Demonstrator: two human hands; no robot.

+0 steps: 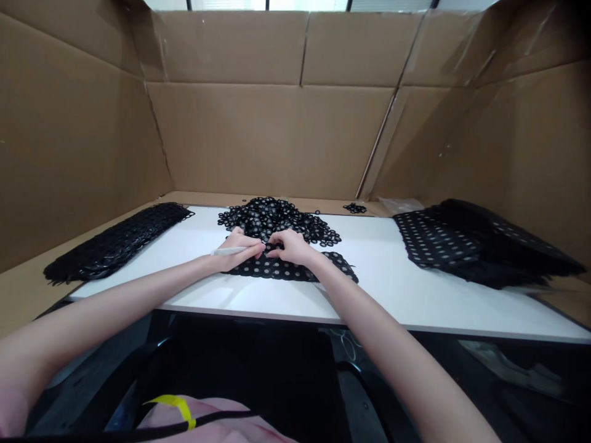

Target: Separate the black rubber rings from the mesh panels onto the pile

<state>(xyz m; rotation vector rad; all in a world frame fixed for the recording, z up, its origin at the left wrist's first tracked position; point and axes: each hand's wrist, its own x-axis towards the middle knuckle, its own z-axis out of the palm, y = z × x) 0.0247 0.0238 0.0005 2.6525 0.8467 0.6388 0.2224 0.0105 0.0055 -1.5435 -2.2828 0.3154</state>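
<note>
A black sheet with rows of round holes [295,271] lies flat on the white table, under both hands. My left hand [240,251] rests at its left part, fingers closed around a thin white tool [226,251] that points toward the sheet's upper edge. Close beside it on the right, my right hand [292,247] is curled with thumb and fingertips near the same edge; whatever lies between them is too small to make out. Right behind the hands sits a heap of small black rings [272,215].
On the left lies a long black netted bundle [120,240]. Folded black perforated sheets [462,240] are piled on the right. A few rings [354,208] lie at the back of the white table [378,289]. Cardboard walls [258,135] surround it.
</note>
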